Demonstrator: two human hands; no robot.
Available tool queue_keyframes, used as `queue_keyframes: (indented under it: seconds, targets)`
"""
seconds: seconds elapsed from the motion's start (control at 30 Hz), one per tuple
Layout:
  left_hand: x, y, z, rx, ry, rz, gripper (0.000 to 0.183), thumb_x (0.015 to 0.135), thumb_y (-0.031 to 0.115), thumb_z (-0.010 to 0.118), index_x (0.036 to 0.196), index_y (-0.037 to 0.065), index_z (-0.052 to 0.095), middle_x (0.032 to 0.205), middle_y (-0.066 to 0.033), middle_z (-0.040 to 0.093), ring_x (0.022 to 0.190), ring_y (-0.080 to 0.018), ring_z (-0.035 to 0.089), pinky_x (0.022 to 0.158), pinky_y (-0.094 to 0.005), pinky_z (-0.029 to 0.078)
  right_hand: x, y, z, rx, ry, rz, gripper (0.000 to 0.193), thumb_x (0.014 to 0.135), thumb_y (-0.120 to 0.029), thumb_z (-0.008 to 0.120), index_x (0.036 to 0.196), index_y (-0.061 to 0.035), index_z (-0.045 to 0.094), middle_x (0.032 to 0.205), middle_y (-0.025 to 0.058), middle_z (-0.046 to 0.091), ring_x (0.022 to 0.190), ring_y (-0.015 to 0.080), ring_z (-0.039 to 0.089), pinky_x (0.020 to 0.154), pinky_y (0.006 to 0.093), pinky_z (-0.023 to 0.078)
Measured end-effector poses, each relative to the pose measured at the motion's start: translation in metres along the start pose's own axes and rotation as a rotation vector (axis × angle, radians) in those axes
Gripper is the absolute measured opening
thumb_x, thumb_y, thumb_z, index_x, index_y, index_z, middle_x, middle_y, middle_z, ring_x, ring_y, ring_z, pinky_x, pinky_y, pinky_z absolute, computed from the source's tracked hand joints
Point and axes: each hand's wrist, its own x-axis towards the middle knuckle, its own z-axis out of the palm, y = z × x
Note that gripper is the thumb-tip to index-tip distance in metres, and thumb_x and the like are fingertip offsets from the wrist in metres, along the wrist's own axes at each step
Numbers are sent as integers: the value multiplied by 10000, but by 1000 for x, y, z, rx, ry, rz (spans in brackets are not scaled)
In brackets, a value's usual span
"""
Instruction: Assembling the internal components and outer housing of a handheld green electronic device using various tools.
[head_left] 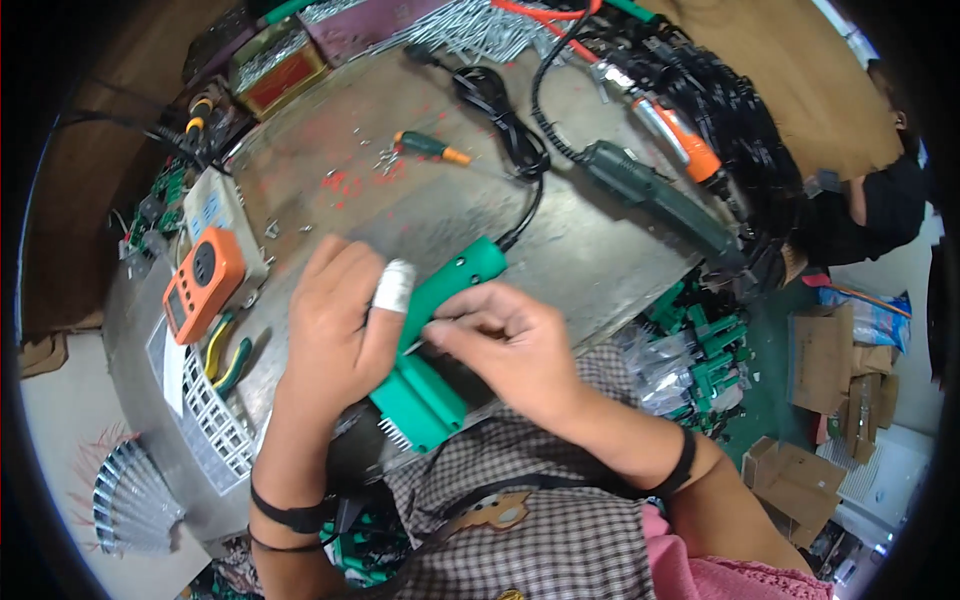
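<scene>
A green plastic appliance housing (425,385) with a black power cord lies slantwise before me at the table's near edge. A row of thin metal pins sticks out of its lower end, and two dark holes show near its cord end. My left hand (345,310), its thumb wrapped in white tape, is closed around the housing's left side. With fingertips pinched, my right hand (510,345) holds a small thin metal piece, perhaps a screw, against the middle of the housing. My fingers hide part of it.
A green-and-orange screwdriver (432,147), loose screws (385,158) and a coiled cord (490,100) lie beyond. Right stands a dark electric screwdriver (660,198); left, an orange meter (202,285) and pliers (228,355). Green housings (715,360) are heaped lower right. Another person (870,215) is at far right.
</scene>
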Motion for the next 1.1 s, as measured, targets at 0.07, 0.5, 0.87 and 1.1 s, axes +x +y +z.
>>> queue_keyframes:
  seconds: [0.07,0.5,0.87,1.1]
  targets:
    - [-3,3,-1,18,-6,-45,160,828,88,643,760,-5,531,733,-145,509,686,-341,478,633,-432,405,-6,3,5,-38,12,-55,173,913,-66,740,1033,31,661,867,84,734,742,77,671,652,228,537]
    - [19,43,7,190,-391,-277,663,851,305,700,1404,-4,507,983,-171,635,965,-329,556,902,-437,368,33,-106,-197,-1503,95,-214,748,784,-328,834,1420,-62,543,1194,203,631,1075,332,618,962,395,477]
    - [36,28,48,405,-337,-228,725,840,371,713,1422,9,474,934,-144,678,1041,-304,589,1028,-449,331,78,-142,-65,215,-457,-527,537,936,-330,499,1370,-18,449,733,-1,438,572,115,409,574,306,389]
    - [42,30,40,349,-587,-300,765,872,417,663,1422,-71,453,869,-150,679,957,-292,625,1003,-398,338,83,-130,-34,-143,-652,-511,284,929,-411,524,948,-144,430,695,18,472,557,149,480,612,340,444]
